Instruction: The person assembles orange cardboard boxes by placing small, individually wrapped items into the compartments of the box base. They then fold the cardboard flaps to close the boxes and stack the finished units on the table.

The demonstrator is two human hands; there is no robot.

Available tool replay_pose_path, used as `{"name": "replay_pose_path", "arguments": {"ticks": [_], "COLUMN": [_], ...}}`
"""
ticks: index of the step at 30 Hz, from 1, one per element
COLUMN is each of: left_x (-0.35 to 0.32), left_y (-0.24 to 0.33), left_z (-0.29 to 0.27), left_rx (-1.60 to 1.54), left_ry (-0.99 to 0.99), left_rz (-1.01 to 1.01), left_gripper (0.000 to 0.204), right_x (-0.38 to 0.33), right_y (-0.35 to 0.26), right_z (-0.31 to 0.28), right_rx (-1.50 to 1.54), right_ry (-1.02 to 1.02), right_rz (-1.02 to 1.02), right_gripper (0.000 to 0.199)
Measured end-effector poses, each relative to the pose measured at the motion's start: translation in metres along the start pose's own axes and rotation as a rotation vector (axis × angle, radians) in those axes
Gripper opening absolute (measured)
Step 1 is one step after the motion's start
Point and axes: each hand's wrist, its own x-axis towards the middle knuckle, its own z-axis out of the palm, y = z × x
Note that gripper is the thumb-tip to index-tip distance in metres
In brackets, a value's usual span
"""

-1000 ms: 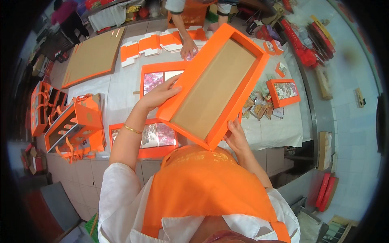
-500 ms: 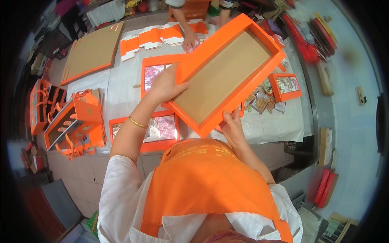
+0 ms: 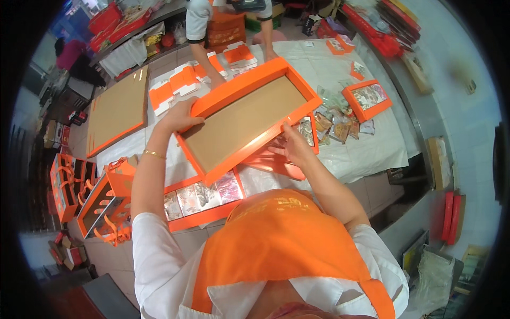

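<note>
A long, shallow orange box with a brown cardboard bottom (image 3: 245,118) is held up between my two hands, tilted above the table. My left hand (image 3: 181,116) grips its left end, the thumb over the rim. At its near long side, my right hand (image 3: 294,144) has the thumb on the orange wall, the other fingers partly under it. Below, near the table's front edge, lies an orange box with printed packets side by side (image 3: 204,198). Part of another filled orange box (image 3: 313,135) shows just right of the held one. The held box hides the table beneath it.
A co-worker's arms (image 3: 210,66) reach over folded orange-and-white cartons (image 3: 183,80) across the table (image 3: 366,154). A large brown board (image 3: 119,109) and orange carrier bags (image 3: 106,199) stand left. Small packets (image 3: 337,127) and a filled orange box (image 3: 367,101) lie right.
The held box has swung to a flatter angle and moved left, with both hands still on it. The view has shifted, showing more of the co-worker and the far table.
</note>
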Motion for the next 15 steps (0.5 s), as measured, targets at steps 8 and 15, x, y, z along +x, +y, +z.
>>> {"name": "replay_pose_path", "arguments": {"ticks": [8,15], "left_x": [0.004,-0.034], "left_y": [-0.072,-0.081], "left_z": [0.046,0.113], "left_rx": [-0.426,-0.793], "left_ry": [0.625,0.710], "left_rz": [0.091,-0.173], "left_gripper": [0.050,0.060], "right_x": [0.018,0.019], "right_y": [0.054,0.059], "right_z": [-0.015,-0.024], "right_rx": [0.110,0.100], "right_ry": [0.251,0.167], "right_rz": [-0.026,-0.012], "right_gripper": [0.057,0.046]}}
